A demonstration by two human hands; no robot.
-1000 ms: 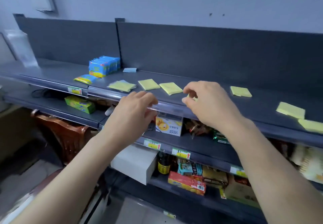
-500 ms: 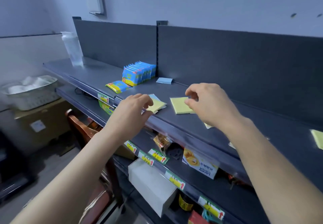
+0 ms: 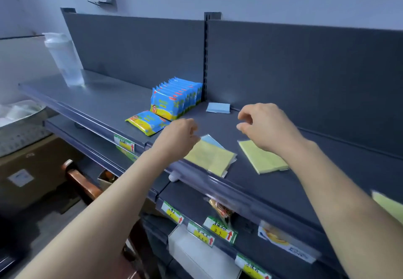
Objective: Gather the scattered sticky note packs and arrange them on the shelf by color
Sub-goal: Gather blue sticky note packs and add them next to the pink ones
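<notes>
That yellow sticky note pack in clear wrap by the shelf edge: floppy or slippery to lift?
The thin yellow sticky-note pack in clear wrap lies flat, so probably light and slightly bendy. Its glossy wrap may slide off the pale blue pack under it.

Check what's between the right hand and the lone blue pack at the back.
Nothing: only bare shelf separates the right hand from the blue pack, per the head view.

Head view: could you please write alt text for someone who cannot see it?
A left hand and right hand hover over a grey shelf, near a yellow sticky note pack stacked on a blue one and a second yellow pack. Behind lie a lone blue pack and blue packets.
</notes>
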